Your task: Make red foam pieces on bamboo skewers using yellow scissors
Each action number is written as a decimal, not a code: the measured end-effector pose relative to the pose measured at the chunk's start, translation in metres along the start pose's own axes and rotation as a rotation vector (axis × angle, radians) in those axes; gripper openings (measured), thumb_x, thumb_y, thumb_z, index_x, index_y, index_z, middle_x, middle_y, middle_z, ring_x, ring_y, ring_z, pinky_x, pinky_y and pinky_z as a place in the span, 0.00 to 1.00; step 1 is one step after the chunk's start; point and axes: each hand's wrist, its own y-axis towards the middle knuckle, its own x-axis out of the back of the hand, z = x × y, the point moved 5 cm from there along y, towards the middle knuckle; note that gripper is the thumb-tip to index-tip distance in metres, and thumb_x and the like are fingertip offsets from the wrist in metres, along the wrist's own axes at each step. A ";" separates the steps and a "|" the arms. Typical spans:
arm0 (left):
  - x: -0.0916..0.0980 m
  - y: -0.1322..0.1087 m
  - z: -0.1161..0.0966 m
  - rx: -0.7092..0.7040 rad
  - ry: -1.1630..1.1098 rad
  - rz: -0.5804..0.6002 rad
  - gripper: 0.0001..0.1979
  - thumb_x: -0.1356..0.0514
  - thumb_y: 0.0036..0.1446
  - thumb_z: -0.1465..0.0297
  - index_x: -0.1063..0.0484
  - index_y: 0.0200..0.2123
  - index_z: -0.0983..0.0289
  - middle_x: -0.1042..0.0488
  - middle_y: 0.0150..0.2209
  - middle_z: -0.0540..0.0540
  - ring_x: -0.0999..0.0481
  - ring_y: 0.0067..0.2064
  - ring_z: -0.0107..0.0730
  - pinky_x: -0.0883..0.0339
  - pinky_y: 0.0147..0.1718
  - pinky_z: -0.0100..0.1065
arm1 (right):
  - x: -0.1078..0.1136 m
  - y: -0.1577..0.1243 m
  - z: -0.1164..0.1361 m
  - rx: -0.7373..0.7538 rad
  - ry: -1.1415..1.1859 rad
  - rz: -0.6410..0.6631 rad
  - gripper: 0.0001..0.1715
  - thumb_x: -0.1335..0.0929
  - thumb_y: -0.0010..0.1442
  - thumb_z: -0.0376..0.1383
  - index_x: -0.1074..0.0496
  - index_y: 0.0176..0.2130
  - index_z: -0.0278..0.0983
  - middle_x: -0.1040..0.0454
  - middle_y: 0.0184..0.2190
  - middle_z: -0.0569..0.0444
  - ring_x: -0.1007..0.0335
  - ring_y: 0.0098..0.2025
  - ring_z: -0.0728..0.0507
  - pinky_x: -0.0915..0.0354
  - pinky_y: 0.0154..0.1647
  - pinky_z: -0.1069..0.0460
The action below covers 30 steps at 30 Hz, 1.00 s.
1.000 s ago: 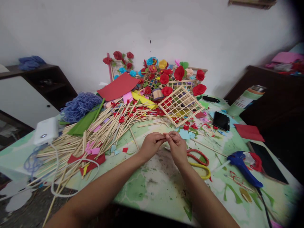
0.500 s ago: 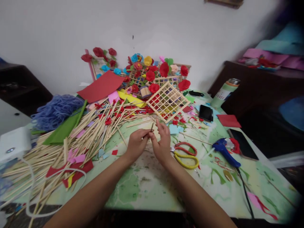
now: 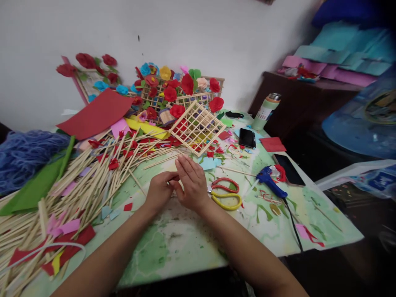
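My left hand (image 3: 161, 187) is closed over the middle of the table. Its thumb and fingertips pinch something small that the fingers hide. My right hand (image 3: 192, 181) meets it from the right, with fingers stretched out and held side by side; its thumb reaches to the left fingertips. Just right of my right hand lie scissors with one red and one yellow handle (image 3: 227, 202). Beyond the hands, a square lattice of thin wooden sticks (image 3: 198, 128) leans at a tilt. A pile of wooden sticks (image 3: 102, 181) spreads to the left of my left hand.
A blue glue gun (image 3: 272, 183) lies on the right, its black cord running off the front edge. Phones (image 3: 289, 170), a green bottle (image 3: 266, 111) and red card (image 3: 95, 113) surround the work area. Paper flowers (image 3: 170, 93) stand against the wall; blue yarn (image 3: 31, 154) is far left.
The view has turned right, so everything sits further left. Earlier a small thin dark piece showed at the left fingertips; now it is hidden. The right fingers have come together and lean over the left hand.
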 end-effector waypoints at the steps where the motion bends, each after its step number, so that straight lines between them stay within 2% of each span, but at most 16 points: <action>1: 0.000 0.000 0.000 0.001 -0.013 0.001 0.14 0.48 0.46 0.74 0.24 0.33 0.66 0.23 0.31 0.56 0.26 0.32 0.33 0.35 0.35 0.31 | 0.001 0.000 0.000 0.001 -0.002 -0.019 0.34 0.42 0.60 0.40 0.54 0.62 0.33 0.47 0.61 0.47 0.60 0.64 0.43 0.54 0.60 0.46; 4: 0.001 0.000 0.001 0.024 -0.086 0.002 0.13 0.46 0.47 0.73 0.24 0.34 0.65 0.22 0.33 0.55 0.26 0.34 0.34 0.34 0.38 0.32 | 0.002 -0.001 -0.001 -0.008 0.018 -0.044 0.40 0.41 0.60 0.40 0.64 0.63 0.33 0.51 0.62 0.45 0.61 0.64 0.42 0.53 0.60 0.44; 7: 0.000 0.002 0.004 0.113 -0.212 -0.017 0.11 0.43 0.48 0.69 0.24 0.34 0.65 0.22 0.33 0.55 0.25 0.35 0.34 0.34 0.38 0.32 | 0.003 -0.002 -0.007 -0.058 0.059 -0.082 0.44 0.40 0.59 0.40 0.72 0.63 0.34 0.57 0.63 0.43 0.62 0.64 0.40 0.53 0.59 0.42; 12: -0.002 0.005 0.013 0.299 -0.478 -0.057 0.13 0.40 0.48 0.64 0.24 0.32 0.68 0.23 0.27 0.55 0.27 0.28 0.31 0.34 0.29 0.30 | 0.000 -0.002 -0.016 -0.142 0.103 -0.078 0.43 0.40 0.59 0.39 0.72 0.63 0.37 0.60 0.64 0.43 0.63 0.64 0.38 0.53 0.58 0.39; 16: 0.001 0.007 0.015 0.316 -0.558 -0.096 0.13 0.40 0.47 0.63 0.25 0.31 0.67 0.24 0.27 0.55 0.29 0.26 0.29 0.35 0.28 0.29 | -0.006 -0.003 -0.014 -0.133 0.123 -0.035 0.42 0.40 0.59 0.39 0.69 0.63 0.36 0.58 0.63 0.41 0.62 0.64 0.38 0.53 0.58 0.39; 20: 0.002 0.007 0.015 0.258 -0.471 -0.071 0.10 0.39 0.47 0.65 0.24 0.31 0.65 0.24 0.27 0.54 0.28 0.29 0.30 0.35 0.32 0.30 | -0.009 -0.003 -0.018 -0.182 0.173 -0.033 0.39 0.40 0.59 0.40 0.64 0.63 0.36 0.56 0.63 0.41 0.60 0.63 0.38 0.54 0.58 0.38; 22: 0.000 0.008 0.018 0.276 -0.494 -0.061 0.10 0.39 0.46 0.66 0.24 0.30 0.65 0.24 0.26 0.53 0.29 0.28 0.28 0.36 0.30 0.29 | -0.012 -0.004 -0.024 -0.253 0.251 -0.043 0.35 0.40 0.59 0.41 0.56 0.62 0.35 0.50 0.61 0.41 0.56 0.62 0.38 0.53 0.58 0.38; 24: 0.000 0.010 0.024 0.326 -0.608 -0.085 0.10 0.39 0.47 0.65 0.24 0.29 0.67 0.25 0.25 0.53 0.31 0.25 0.24 0.37 0.27 0.27 | -0.019 -0.006 -0.032 -0.361 0.412 -0.018 0.27 0.40 0.59 0.42 0.43 0.56 0.35 0.39 0.55 0.42 0.46 0.57 0.39 0.49 0.56 0.40; 26: 0.001 0.011 0.031 0.402 -0.785 -0.137 0.11 0.38 0.46 0.65 0.25 0.29 0.69 0.25 0.26 0.53 0.33 0.23 0.21 0.38 0.25 0.24 | -0.031 -0.011 -0.038 -0.515 0.653 0.044 0.21 0.42 0.60 0.43 0.33 0.47 0.34 0.29 0.45 0.44 0.35 0.47 0.41 0.41 0.49 0.44; 28: 0.003 0.012 0.039 0.507 -0.996 -0.207 0.11 0.36 0.45 0.66 0.26 0.29 0.69 0.26 0.26 0.53 0.35 0.22 0.17 0.38 0.24 0.22 | -0.045 -0.019 -0.041 -0.689 0.898 0.080 0.22 0.43 0.60 0.46 0.31 0.41 0.34 0.26 0.38 0.46 0.31 0.38 0.44 0.36 0.40 0.47; 30: 0.002 0.011 0.044 0.613 -1.190 -0.265 0.10 0.35 0.44 0.69 0.28 0.29 0.69 0.27 0.26 0.51 0.35 0.21 0.14 0.38 0.23 0.19 | -0.055 -0.025 -0.040 -0.832 1.079 0.049 0.25 0.42 0.58 0.50 0.30 0.39 0.34 0.26 0.36 0.46 0.31 0.34 0.45 0.36 0.35 0.50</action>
